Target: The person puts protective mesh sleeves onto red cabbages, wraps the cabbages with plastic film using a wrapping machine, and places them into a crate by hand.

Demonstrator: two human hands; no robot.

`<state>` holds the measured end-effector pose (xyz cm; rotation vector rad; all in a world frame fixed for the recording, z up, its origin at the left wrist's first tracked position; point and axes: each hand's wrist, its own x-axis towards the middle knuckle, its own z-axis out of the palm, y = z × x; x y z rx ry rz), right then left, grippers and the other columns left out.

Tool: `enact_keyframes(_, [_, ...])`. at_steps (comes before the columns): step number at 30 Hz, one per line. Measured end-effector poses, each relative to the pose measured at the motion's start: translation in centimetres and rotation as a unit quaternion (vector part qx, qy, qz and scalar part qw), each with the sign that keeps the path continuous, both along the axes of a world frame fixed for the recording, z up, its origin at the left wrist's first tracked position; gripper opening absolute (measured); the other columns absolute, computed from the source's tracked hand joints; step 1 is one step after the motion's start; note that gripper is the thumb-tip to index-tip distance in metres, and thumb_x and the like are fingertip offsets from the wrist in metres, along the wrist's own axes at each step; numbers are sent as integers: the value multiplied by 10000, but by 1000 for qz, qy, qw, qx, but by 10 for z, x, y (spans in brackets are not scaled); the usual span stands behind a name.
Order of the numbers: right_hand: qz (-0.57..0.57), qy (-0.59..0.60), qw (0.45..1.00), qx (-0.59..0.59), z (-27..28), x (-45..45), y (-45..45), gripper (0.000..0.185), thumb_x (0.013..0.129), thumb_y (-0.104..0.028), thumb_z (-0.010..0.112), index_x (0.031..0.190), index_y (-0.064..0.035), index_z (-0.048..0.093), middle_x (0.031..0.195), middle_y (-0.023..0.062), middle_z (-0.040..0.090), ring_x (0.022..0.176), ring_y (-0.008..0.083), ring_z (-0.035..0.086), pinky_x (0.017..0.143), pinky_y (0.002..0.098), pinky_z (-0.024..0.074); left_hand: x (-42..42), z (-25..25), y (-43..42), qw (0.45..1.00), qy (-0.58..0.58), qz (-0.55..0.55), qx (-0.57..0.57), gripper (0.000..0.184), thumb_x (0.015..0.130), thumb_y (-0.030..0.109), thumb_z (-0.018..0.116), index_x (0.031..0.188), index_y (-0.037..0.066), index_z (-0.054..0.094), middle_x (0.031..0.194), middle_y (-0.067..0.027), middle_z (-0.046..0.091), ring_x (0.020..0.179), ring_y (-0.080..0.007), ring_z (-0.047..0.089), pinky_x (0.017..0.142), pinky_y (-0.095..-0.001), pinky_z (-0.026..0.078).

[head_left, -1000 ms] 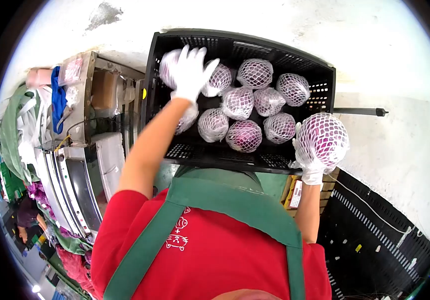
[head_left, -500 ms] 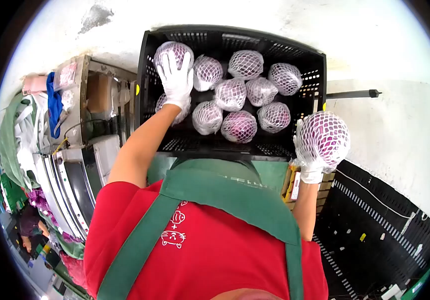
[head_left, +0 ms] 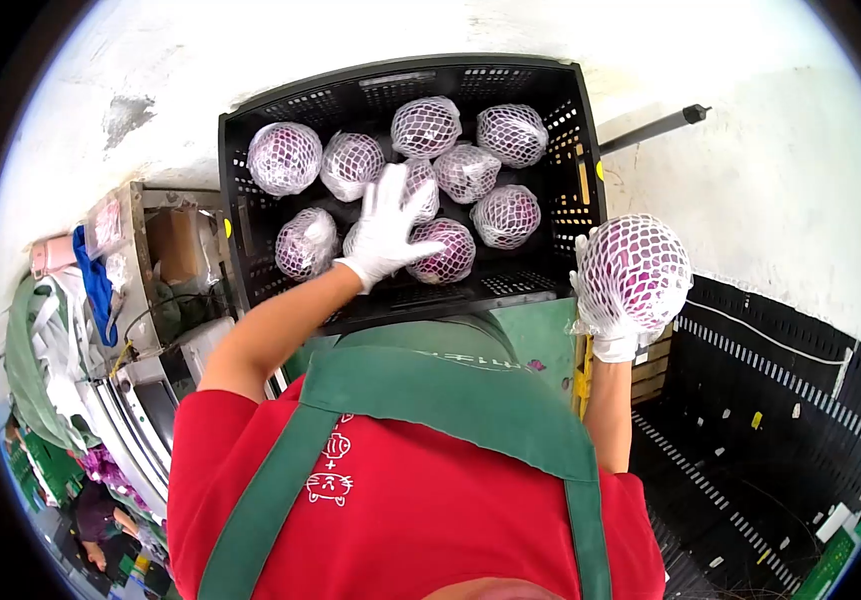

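Note:
My right hand (head_left: 614, 342), in a white glove, grips a round purple head, apparently a red cabbage (head_left: 638, 268), in a white foam net and clear wrap. It is held outside the crate's right front corner. Several similar netted cabbages (head_left: 284, 158) lie in a black plastic crate (head_left: 515, 284). Over the crate's front middle, my gloved left hand (head_left: 380, 238) is open with fingers spread. It partly covers one netted cabbage and reaches over the one behind; a front cabbage (head_left: 445, 252) is beside its thumb. Whether it touches them I cannot tell.
A green surface (head_left: 540, 340) lies under the crate. On the right stand black perforated crates (head_left: 750, 400), and a dark rod (head_left: 655, 128) juts from the white wall. Left are a cluttered shelf (head_left: 175, 245) and another person (head_left: 105, 520) farther back.
The crate appears farther left in view. My left hand has moved from the back-left cabbage to the front middle ones. My right hand still holds its cabbage in nearly the same spot.

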<state>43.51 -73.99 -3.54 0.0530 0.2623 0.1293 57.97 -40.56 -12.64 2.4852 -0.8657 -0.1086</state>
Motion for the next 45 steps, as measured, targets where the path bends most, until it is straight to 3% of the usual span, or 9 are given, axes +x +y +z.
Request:
enact_keyframes(10, [-45,94,980,-171,-40,2,-36,760,880,-605,502,1454,-118,396,1476,159,412,1369,379,359,1073,623,336,-13,9,-32,981,189,17,-47,888,759,515,735,1479,122,394,1558,-259,200,1474,-410,113,1175,-540,119])
enact_keyframes(11, [-43,104,970,-215,-33,18,-25,745,897,-620,468,1444,-118,409,1454,146,438,1337,362,400,1067,586,366,-15,15,-39,907,291,47,-301,1001,730,409,797,1521,82,277,1563,-264,184,1481,-386,101,1197,-471,110])
enact_keyframes(18, [176,-51,842,-508,33,118,131,755,985,-615,327,1507,-70,289,1501,104,389,1375,255,382,1150,397,287,-31,129,-8,713,293,108,-628,1058,743,305,803,1528,13,155,1546,-148,265,1449,-252,225,1189,-388,195])
enact_keyframes(24, [383,-242,765,-458,99,148,252,960,883,-605,578,1510,13,193,1467,202,361,1312,350,437,999,480,494,-46,165,167,357,333,230,-842,634,1018,507,354,1449,41,365,1427,-126,475,1301,-272,471,1107,-432,379])
enact_keyframes(27, [334,-246,775,-477,81,178,269,736,947,-488,547,1416,52,374,1388,184,475,1178,282,559,986,461,506,-30,175,280,412,195,276,-846,656,1006,560,311,1439,74,395,1420,-127,486,1286,-289,487,1088,-476,394])
enact_keyframes(34, [206,-34,713,-669,59,183,223,444,997,-326,512,1302,-7,558,1196,118,617,1038,205,634,935,336,509,18,132,523,490,12,654,-576,510,934,487,558,1219,66,605,1121,-86,648,979,-237,640,849,-398,539])
enact_keyframes(37, [195,57,700,-684,25,163,186,380,985,-275,540,1263,-22,593,1132,99,659,1000,186,656,897,308,522,65,53,651,654,-104,631,-405,512,956,442,515,1271,49,604,1197,-82,636,1088,-238,600,954,-391,472])
enact_keyframes(42, [135,137,606,-772,-36,116,114,327,989,-283,549,1197,-50,649,1084,37,682,980,115,626,878,287,497,125,88,600,334,8,942,-22,629,829,568,622,1159,34,669,1153,-142,662,1061,-287,626,889,-453,510])
enact_keyframes(45, [156,135,437,-875,-64,98,67,309,950,-238,615,1175,-31,659,1082,44,696,1002,148,633,898,304,481,118,140,541,359,-16,932,-49,631,830,547,634,1182,22,636,1197,-158,632,1113,-306,583,914,-469,490])
